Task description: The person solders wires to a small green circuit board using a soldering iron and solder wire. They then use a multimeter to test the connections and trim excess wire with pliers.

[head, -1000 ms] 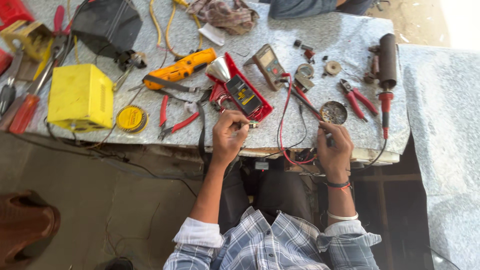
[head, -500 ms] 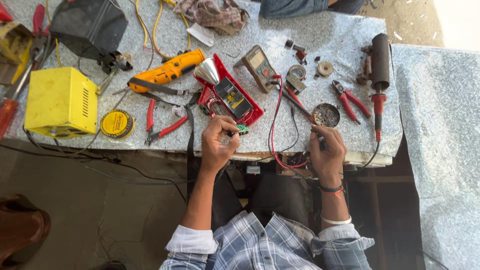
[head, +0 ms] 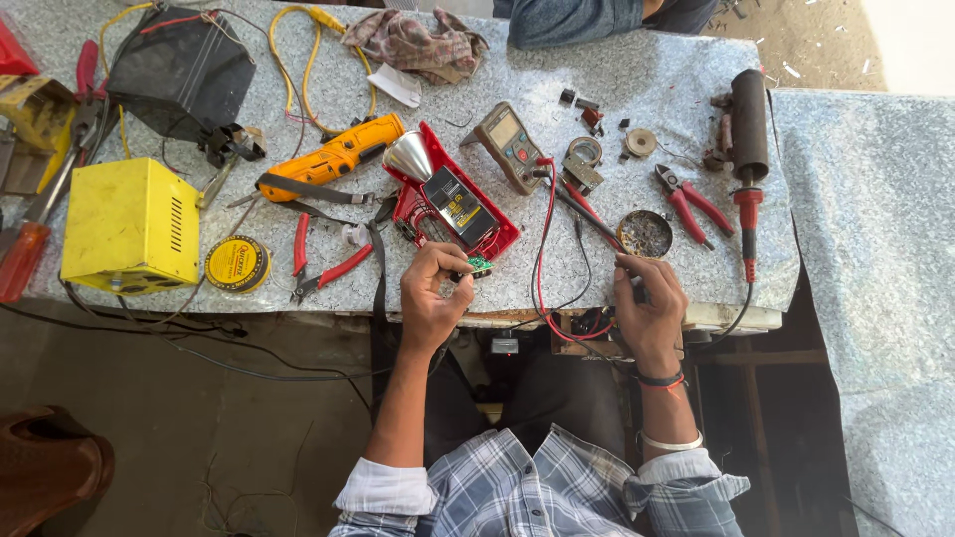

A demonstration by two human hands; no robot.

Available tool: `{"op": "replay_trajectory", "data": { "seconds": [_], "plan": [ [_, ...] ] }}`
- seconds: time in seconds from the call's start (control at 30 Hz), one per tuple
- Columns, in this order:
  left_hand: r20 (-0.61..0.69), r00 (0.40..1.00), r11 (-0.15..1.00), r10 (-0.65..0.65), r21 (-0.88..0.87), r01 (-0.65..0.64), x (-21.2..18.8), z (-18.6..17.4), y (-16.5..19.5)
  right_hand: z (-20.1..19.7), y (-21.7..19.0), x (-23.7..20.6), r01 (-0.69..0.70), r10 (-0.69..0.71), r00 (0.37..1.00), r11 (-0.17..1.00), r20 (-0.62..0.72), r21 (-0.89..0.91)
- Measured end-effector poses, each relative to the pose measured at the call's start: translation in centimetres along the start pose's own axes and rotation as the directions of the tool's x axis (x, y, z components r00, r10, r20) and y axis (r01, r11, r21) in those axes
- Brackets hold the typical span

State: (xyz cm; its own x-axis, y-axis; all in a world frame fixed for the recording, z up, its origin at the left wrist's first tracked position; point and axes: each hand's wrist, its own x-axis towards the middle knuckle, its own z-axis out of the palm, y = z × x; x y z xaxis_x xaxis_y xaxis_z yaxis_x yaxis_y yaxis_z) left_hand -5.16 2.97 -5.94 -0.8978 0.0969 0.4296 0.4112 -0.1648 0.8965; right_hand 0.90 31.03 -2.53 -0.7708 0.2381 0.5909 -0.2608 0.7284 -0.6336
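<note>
A: What is seen along the left edge of the workbench (head: 696, 70)?

B: A yellow metal box (head: 131, 227) is set near the front edge, with a round yellow tin (head: 237, 264) just beside it and red-handled cutters (head: 320, 267) further in. A black pouch (head: 179, 70) is laid toward the back left corner.

A: And at the middle?

B: An orange tool (head: 333, 157) is laid beside an opened red torch casing (head: 453, 204). At the front edge a small green circuit board (head: 478, 264) is pinched between the fingertips of the left hand (head: 433, 298), which is closed narrowly on it. The board is judged light, stiff and fragile (the soldered parts especially), so it is best gripped by its bare edges.

A: What is held on the right?

B: A dark, slim probe (head: 602, 221) is gripped by the right hand (head: 649, 308), fingers curled tight round its handle, its tip pointed toward a grey multimeter (head: 509, 144). Red and black leads (head: 545, 249) are draped over the front edge between the hands.

A: And beyond that?

B: A small round dish (head: 645, 233), red pliers (head: 691, 204) and a red-handled soldering iron (head: 748, 214) are laid near the right edge.
</note>
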Motion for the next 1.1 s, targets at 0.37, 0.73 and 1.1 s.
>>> {"op": "replay_trajectory", "data": {
  "seconds": [0.37,0.73,1.1],
  "plan": [
    [0.012,1.0,1.0,0.006,0.008,-0.006,0.0,0.2,0.1,-0.1,-0.1,0.0,-0.04,0.04,0.999,0.999,-0.001,-0.019],
    [0.02,0.999,0.999,0.036,-0.035,-0.036,-0.3,-0.1,0.1,0.0,0.3,-0.2,0.006,-0.006,1.0,1.0,0.008,-0.029],
    [-0.05,0.998,0.988,0.031,-0.147,-0.038,-1.2,-0.5,-0.2,0.3,2.7,-1.9,0.013,-0.012,0.998,1.0,0.062,-0.02]
  ]
}}
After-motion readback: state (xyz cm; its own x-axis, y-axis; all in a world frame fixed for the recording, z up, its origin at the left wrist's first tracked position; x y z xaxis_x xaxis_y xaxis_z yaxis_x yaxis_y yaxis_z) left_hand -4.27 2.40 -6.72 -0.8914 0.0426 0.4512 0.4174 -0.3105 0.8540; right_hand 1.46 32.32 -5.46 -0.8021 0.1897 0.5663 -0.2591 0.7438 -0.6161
